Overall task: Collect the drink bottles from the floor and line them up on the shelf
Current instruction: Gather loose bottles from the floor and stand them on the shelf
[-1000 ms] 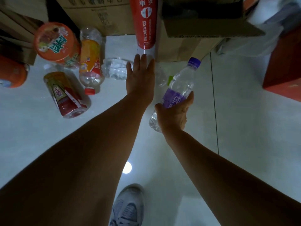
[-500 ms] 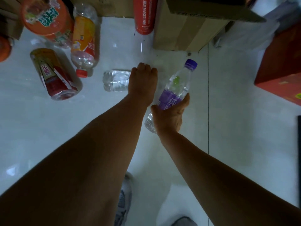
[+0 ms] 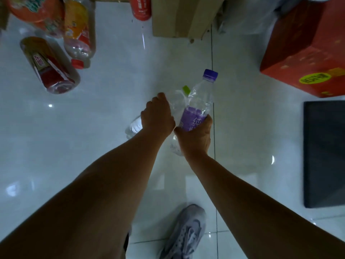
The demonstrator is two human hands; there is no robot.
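The right hand (image 3: 196,135) has its fingers and thumb wrapped round the lower label of a purple-capped water bottle (image 3: 202,98), cap pointing away from the person, a grip low enough to stand it base-first on a shelf later. Just left of that bottle and touching it, the left hand (image 3: 158,116) is curled, knuckles up, over the middle of a clear green-capped bottle (image 3: 176,103), which lies slanted with its base showing below the wrist. Taking one bottle in each hand likely saves a trip. Both bottles look transparent through; I cannot tell how much liquid they hold. Well to the upper left of the purple-capped bottle, two more lie on the white tiled floor (image 3: 112,90): an orange-labelled bottle with a red cap (image 3: 78,34) and a red-and-yellow-labelled bottle (image 3: 49,66), uncollected. A cardboard box (image 3: 179,17) sits above it, a red carton (image 3: 306,45) to its upper right, and a grey shoe (image 3: 186,232) below. No shelf is in view.
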